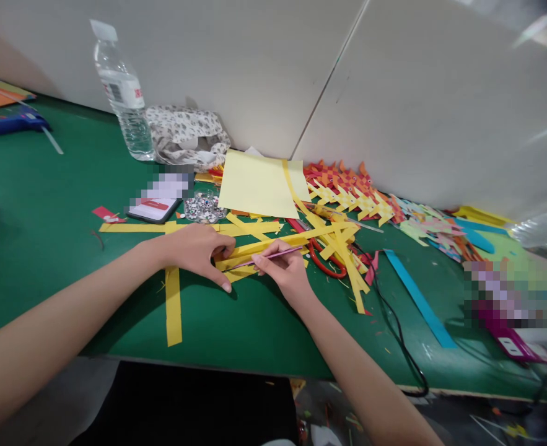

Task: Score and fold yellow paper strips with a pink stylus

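Observation:
My right hand (285,269) is closed in a writing grip around a slim purple pen (280,253), its tip down at the yellow paper strips. My left hand (196,253) lies over crossed yellow paper strips (174,310), thumb and index finger spread apart; its other fingers are partly hidden. Between the two hands, a long yellow strip (254,249) slants up to the right. Red-handled scissors (326,265) lie just right of my right hand, partly under more yellow strips (352,272). Beyond the hands lies a pale yellow sheet (259,186).
A water bottle (127,102) stands near the wall beside a patterned cloth bag (184,127). A phone (159,201) and a dish of googly eyes (203,206) lie nearby. Woven paper fish (347,186), a blue strip (419,297), a black cable (396,322) and a glue gun (13,122) are around.

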Motion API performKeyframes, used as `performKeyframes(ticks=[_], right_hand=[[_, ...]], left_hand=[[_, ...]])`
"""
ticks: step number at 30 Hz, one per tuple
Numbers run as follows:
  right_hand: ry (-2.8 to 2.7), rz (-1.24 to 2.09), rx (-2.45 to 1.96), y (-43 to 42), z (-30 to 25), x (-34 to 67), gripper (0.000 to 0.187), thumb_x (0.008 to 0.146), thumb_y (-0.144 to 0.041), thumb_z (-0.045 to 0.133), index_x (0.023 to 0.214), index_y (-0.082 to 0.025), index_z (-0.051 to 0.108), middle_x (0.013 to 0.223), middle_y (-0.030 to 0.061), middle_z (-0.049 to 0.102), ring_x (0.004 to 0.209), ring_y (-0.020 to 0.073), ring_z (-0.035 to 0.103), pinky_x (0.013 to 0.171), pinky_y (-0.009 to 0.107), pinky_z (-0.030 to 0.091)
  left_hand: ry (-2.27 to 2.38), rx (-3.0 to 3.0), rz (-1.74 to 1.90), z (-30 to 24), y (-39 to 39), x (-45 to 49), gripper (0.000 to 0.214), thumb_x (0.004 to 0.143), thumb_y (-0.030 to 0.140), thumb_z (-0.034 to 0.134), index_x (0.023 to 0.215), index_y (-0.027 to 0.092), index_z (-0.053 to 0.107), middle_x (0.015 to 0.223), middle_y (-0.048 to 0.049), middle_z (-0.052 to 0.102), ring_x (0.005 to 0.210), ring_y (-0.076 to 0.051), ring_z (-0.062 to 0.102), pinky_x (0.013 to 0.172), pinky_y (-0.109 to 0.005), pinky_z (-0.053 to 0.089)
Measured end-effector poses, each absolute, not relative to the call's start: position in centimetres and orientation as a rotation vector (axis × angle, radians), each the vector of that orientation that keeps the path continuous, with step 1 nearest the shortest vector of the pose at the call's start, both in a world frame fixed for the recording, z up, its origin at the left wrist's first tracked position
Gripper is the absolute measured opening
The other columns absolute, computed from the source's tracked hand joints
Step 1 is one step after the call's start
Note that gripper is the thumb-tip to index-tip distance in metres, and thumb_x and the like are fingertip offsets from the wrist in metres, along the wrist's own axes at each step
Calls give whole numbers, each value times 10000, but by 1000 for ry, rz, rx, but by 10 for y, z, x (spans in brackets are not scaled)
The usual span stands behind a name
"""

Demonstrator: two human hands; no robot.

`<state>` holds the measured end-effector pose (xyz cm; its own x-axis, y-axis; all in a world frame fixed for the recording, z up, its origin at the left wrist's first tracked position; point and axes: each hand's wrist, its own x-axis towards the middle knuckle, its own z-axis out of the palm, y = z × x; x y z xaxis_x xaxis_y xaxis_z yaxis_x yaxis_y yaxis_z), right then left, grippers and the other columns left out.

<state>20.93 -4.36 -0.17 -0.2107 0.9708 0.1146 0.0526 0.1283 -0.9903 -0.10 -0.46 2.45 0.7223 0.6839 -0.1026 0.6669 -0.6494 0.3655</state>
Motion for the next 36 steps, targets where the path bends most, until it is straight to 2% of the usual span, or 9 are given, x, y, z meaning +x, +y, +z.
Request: performKeyframes(ticks=[4, 6, 10, 14, 17, 21, 25, 36], right_hand=[[-1348, 1180, -1028, -43, 2, 211, 238, 674, -329, 757, 645, -200, 560, 563, -23, 615, 478, 114, 550, 487, 263, 484], [-1286, 1119, -1020, -41, 3, 215, 220, 677, -313, 748, 636, -202, 562, 545, -27, 607, 455, 109, 536, 463, 258, 470], [-1173, 999, -1051, -33, 3, 227, 199, 677, -283, 728, 635, -206, 549, 531, -38, 588, 479, 114, 561, 439, 233, 448], [-1111, 946, -1070, -27, 3, 238, 196, 672, -266, 722, 637, -195, 544, 526, -48, 583, 475, 102, 562, 452, 215, 449], [-1167, 947, -1081, -28, 5, 240, 194, 666, -258, 730, 619, -189, 555, 510, -51, 570, 469, 97, 552, 467, 217, 461], [-1268, 977, -1086, -32, 9, 238, 201, 667, -273, 740, 616, -186, 566, 526, -49, 566, 489, 96, 556, 482, 217, 468], [-1273, 992, -1096, -33, 9, 237, 220, 666, -310, 744, 638, -194, 559, 529, -47, 575, 488, 107, 570, 478, 229, 487], [-1513, 1020, -1157, -34, 2, 227, 212, 698, -353, 728, 674, -189, 596, 624, 18, 673, 548, 152, 623, 508, 268, 515]], left_hand=[[988, 2516, 104, 28, -4, -2, 467, 768, 663, 482, 760, 199, 534, 584, 29, 542, 518, -111, 481, 509, -238, 256], [970, 2521, 128, 27, -5, -2, 417, 827, 596, 445, 762, 195, 542, 569, 29, 541, 509, -106, 483, 518, -238, 266], [974, 2624, 166, 22, -4, -4, 303, 781, 493, 558, 728, 197, 526, 532, 52, 512, 470, -88, 452, 504, -233, 254], [1018, 2686, 253, 21, 0, -13, 148, 791, 350, 539, 756, 207, 553, 510, 60, 482, 475, -90, 449, 499, -232, 249], [1044, 2672, 362, 22, 3, -16, 165, 791, 358, 531, 838, 208, 580, 562, 50, 527, 510, -94, 481, 505, -227, 272], [1074, 2701, 481, 17, 0, -8, 278, 813, 463, 516, 874, 205, 600, 647, 31, 574, 568, -98, 522, 506, -220, 283], [1055, 2772, 491, 10, -3, 0, 282, 834, 451, 502, 945, 221, 620, 747, 19, 626, 633, -103, 569, 509, -217, 285], [1066, 2818, 414, 10, -3, -2, 229, 803, 384, 531, 932, 219, 622, 697, 28, 632, 589, -110, 580, 502, -227, 290]])
